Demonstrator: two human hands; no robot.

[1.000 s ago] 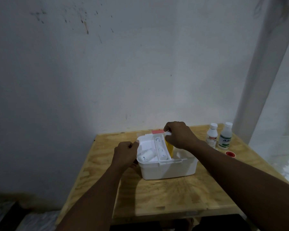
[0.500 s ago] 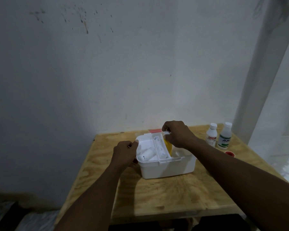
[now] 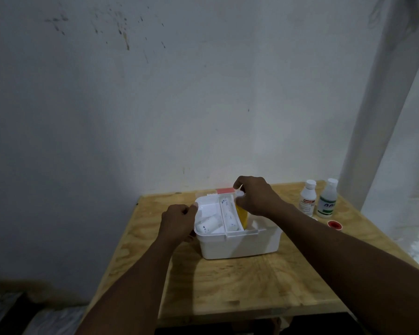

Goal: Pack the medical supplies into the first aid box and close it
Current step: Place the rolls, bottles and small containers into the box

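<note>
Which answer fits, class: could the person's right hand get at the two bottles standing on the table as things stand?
Probably yes. The two bottles stand upright to the right of the first aid box with nothing blocking them, but the right hand grips a yellow bottle over the box and must release it first.

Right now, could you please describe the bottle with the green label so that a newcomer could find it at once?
Start at the wooden table and go to its far right corner, right of the white first aid box. Two white-capped bottles stand upright there side by side. The green-labelled bottle is the right one; its neighbour, the red-labelled bottle, stands nearer the box, and a small red-centred roll lies just in front.
</note>
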